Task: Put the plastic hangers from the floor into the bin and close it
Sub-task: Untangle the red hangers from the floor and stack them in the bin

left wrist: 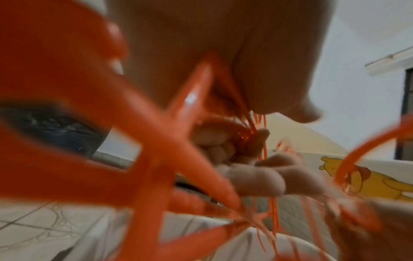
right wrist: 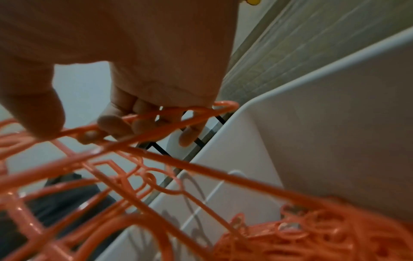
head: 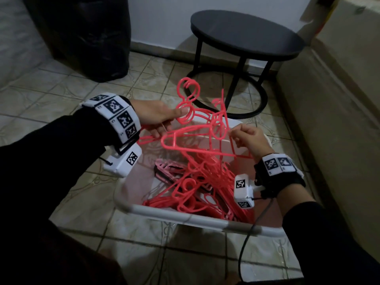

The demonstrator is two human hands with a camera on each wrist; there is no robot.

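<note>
So the biggest thing here is the tiled floor (head: 67, 83), with a beige sofa-looking block (head: 337, 112) running down the right side and a big black bag (head: 88, 36) slumped against the wall at the back left. A round black side table (head: 244, 36) stands behind everything, near the far wall.

Right in the middle is the white bin (head: 185, 218), open on top, sitting on the floor between both arms. It's already got a messy pile of red hangers (head: 197, 188) in it, plus a few paler pink ones (head: 170, 167) tucked along the left inside.

Above the bin there's a tangled bunch of held hangers (head: 197, 145), hooks pointing up and away, hovering over the far half of the bin and not touching the pile as far as I can tell.

The left hand (head: 154, 117) grips that bunch near the hooks, thumb on top and fingers curled underneath. The right hand (head: 249, 138) is pinching a thin bar on the right side of the same bunch; the right wrist view shows its fingertips (right wrist: 116, 123) curled round the thin plastic.

Both wrists wear bands with black-and-white square markers (head: 117, 112).
</note>
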